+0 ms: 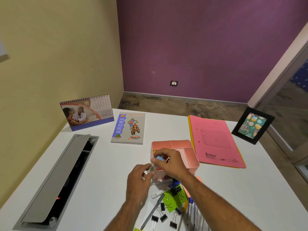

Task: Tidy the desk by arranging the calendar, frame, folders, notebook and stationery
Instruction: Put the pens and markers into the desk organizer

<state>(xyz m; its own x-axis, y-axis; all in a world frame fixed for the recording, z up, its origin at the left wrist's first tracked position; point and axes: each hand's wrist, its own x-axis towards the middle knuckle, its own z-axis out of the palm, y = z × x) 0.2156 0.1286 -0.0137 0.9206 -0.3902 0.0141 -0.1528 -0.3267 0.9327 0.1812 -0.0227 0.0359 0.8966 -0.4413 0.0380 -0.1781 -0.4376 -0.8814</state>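
Bottom centre: clips (pixel 164 214), pens (pixel 190 212) and sticky notes (pixel 175 197) lie loose, unsorted. Just above, your left hand (pixel 140 179) curls around a small item I cannot identify; your right hand (pixel 168 161) pinches a blue piece (pixel 159 158) over the pink organiser (pixel 191 157). Mid-frame: notebook (pixel 128 128) flat at centre, folders (pixel 216 140) stacked on the right. Upper left, calendar (pixel 86 112) upright; far right, frame (pixel 253 125) standing. Large items look placed; stationery remains.
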